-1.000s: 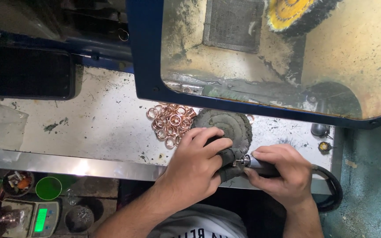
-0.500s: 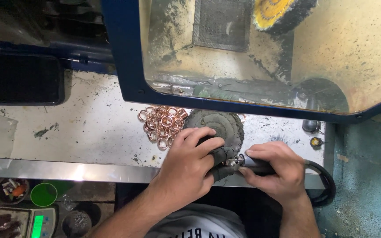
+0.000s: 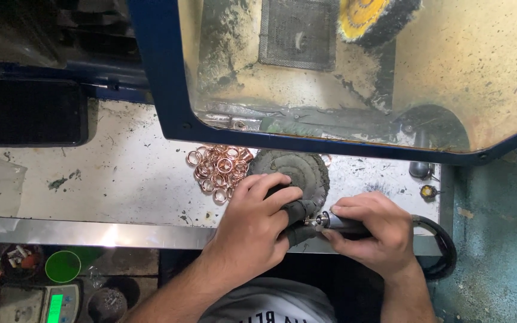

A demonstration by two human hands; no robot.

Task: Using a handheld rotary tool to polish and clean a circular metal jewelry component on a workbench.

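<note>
My right hand [image 3: 371, 232] grips a slim rotary handpiece [image 3: 337, 222] whose black hose [image 3: 439, 248] loops off to the right. The tool's tip points left into my left hand [image 3: 257, 225], whose fingertips wear dark grimy covers [image 3: 299, 210] and pinch a small piece that I cannot make out. Both hands rest at the front edge of the dirty white bench [image 3: 127, 173]. Just behind my left hand lies a pile of several copper-coloured rings [image 3: 219, 170] beside a round dark buffing pad [image 3: 297, 170].
A blue-framed polishing hood [image 3: 169, 90] with a stained window stands behind, holding a yellow buffing wheel [image 3: 366, 21]. A black box [image 3: 28, 110] sits far left. Below the bench edge are a green cup [image 3: 63, 266] and a scale with a lit display [image 3: 52, 305].
The view has shifted slightly; the hands stay together at the bench edge with the tool tip against the piece in my left fingers.
</note>
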